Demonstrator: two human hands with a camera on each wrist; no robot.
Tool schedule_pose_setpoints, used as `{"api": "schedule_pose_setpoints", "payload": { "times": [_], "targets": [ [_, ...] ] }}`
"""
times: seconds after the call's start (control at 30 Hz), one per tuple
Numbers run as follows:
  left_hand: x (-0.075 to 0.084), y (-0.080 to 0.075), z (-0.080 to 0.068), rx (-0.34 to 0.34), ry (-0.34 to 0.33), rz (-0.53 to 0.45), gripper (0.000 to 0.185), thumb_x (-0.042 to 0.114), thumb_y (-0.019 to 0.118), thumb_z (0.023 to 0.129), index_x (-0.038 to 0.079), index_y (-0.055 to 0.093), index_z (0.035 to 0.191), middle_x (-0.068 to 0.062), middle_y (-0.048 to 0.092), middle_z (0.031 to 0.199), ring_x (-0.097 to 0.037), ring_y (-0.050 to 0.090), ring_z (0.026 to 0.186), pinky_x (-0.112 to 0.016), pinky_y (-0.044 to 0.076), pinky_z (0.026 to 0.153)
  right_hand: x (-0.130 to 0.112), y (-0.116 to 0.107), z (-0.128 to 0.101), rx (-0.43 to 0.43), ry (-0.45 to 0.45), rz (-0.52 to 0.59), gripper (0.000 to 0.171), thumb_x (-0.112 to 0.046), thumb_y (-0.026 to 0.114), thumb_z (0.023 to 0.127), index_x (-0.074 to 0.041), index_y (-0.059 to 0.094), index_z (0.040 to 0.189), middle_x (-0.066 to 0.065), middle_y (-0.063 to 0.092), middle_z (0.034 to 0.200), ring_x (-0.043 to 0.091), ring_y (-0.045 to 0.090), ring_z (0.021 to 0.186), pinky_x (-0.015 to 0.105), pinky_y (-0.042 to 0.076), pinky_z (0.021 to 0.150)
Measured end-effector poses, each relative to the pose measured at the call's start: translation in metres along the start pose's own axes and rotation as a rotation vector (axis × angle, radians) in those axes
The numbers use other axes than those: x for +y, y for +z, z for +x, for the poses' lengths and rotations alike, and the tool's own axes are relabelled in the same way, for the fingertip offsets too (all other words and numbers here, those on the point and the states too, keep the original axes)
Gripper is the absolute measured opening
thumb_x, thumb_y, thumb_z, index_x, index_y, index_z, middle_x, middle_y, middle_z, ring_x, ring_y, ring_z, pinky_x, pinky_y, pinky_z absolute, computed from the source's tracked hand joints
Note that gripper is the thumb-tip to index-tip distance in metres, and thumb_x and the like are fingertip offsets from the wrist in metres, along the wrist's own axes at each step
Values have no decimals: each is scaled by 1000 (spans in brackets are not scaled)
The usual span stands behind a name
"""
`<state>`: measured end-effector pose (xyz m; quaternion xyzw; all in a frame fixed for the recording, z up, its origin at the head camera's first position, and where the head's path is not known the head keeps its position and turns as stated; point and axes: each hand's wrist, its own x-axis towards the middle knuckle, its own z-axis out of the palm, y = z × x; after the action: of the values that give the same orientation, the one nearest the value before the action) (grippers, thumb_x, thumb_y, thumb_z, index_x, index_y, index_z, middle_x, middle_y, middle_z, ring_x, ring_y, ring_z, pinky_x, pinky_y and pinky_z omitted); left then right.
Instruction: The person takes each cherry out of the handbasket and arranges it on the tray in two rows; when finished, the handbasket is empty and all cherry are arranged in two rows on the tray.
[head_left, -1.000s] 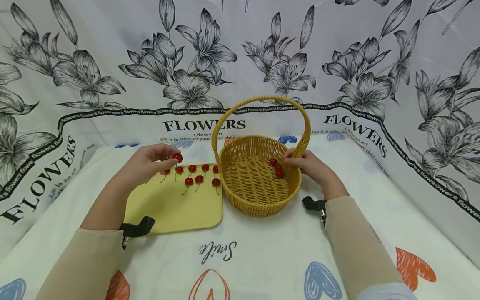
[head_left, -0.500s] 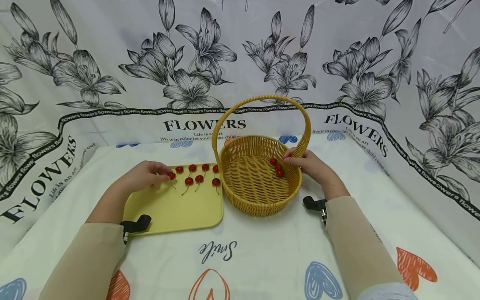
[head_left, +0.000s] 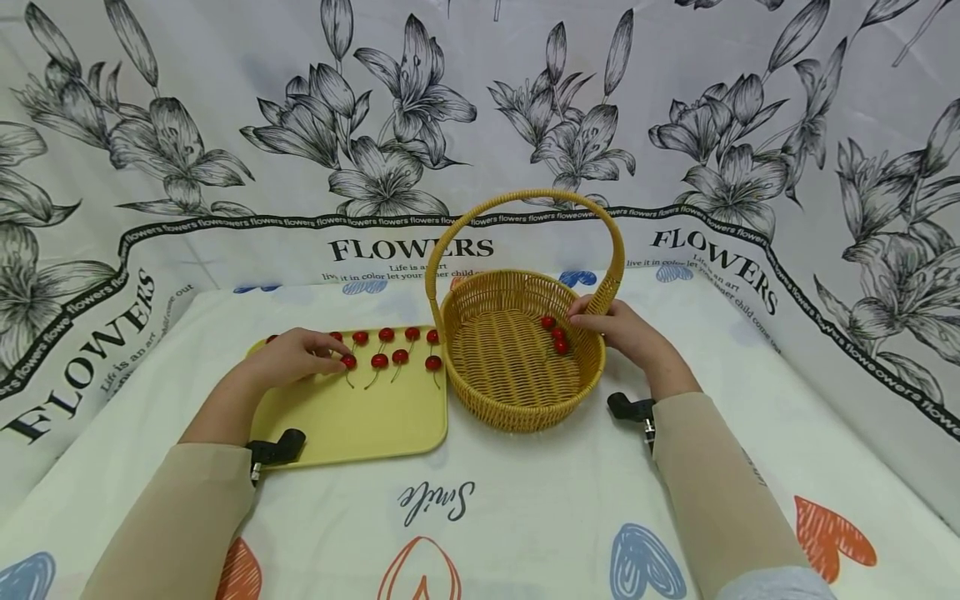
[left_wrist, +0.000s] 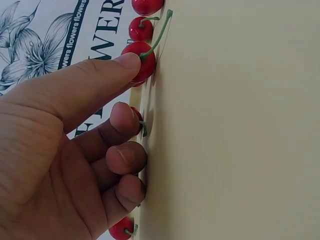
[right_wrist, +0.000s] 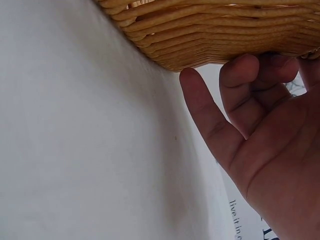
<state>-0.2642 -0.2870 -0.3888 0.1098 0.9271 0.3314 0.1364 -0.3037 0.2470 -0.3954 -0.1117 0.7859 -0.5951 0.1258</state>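
Observation:
My left hand (head_left: pixel 288 358) pinches a red cherry (head_left: pixel 348 362) between thumb and index finger, low over the yellow tray (head_left: pixel 356 425). In the left wrist view the thumb presses on this cherry (left_wrist: pixel 148 71), whose green stem points away; the other fingers are loosely bent. Several more cherries (head_left: pixel 379 361) with stems lie in two rows along the tray's back part. At the right, my right hand (head_left: pixel 622 332) grips the rim of the wicker basket (head_left: pixel 517 417) by the foot of its handle, fingertips against the outer wall. A few cherries (head_left: pixel 559 340) lie inside near the thumb.
Basket and tray stand side by side, nearly touching. The basket's tall handle (head_left: pixel 525 195) arches above it. White cloth (head_left: pixel 525 508) printed with hearts and lettering covers the table, and a flower-printed curtain (head_left: pixel 510 100) rises behind.
My left hand has come down from above the tray's back edge, bringing the pinched cherry to the left end of the front row. The right hand has stayed on the basket.

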Motion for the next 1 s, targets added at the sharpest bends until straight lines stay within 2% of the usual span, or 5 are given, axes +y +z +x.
{"api": "schedule_pose_setpoints", "payload": {
  "times": [0.27, 0.43, 0.67, 0.83, 1.0],
  "targets": [
    [1, 0, -2, -4, -19, -15, 38, 28, 77, 93, 8, 73, 126, -3, 55, 87, -19, 47, 72, -32, 40, 66, 1, 0, 0, 5, 8, -5, 41, -31, 70, 99, -1, 60, 124, 17, 58, 135, 33, 53, 128, 56, 38, 110],
    [3, 0, -4, -4, 5, -40, 42, 25, 77, 94, 5, 70, 130, -4, 57, 89, -18, 46, 70, -32, 39, 64, 0, 0, 1, 4, 10, -2, 39, -28, 68, 100, 0, 59, 125, 18, 58, 135, 33, 52, 129, 56, 38, 110],
    [2, -3, -4, -4, 25, -39, 44, 23, 77, 94, 3, 67, 132, -3, 54, 81, -16, 47, 67, -31, 40, 61, 1, 0, 0, 3, 11, 2, 37, -23, 65, 101, 2, 57, 128, 19, 57, 136, 34, 52, 130, 56, 38, 110],
    [8, -12, -6, 74, 55, -34, 40, 22, 74, 97, 2, 66, 130, -9, 59, 90, -17, 48, 67, -31, 41, 57, 1, -1, 1, 6, 11, -1, 37, -25, 67, 100, 0, 59, 126, 18, 57, 136, 34, 53, 129, 56, 39, 109],
    [27, -22, -14, 193, 100, -46, 39, 30, 71, 99, 6, 65, 130, -15, 61, 90, -24, 50, 68, -34, 42, 56, 2, -1, 1, 5, 11, -4, 38, -28, 69, 99, -1, 60, 125, 18, 58, 135, 34, 53, 129, 56, 39, 109]
  ]
}}
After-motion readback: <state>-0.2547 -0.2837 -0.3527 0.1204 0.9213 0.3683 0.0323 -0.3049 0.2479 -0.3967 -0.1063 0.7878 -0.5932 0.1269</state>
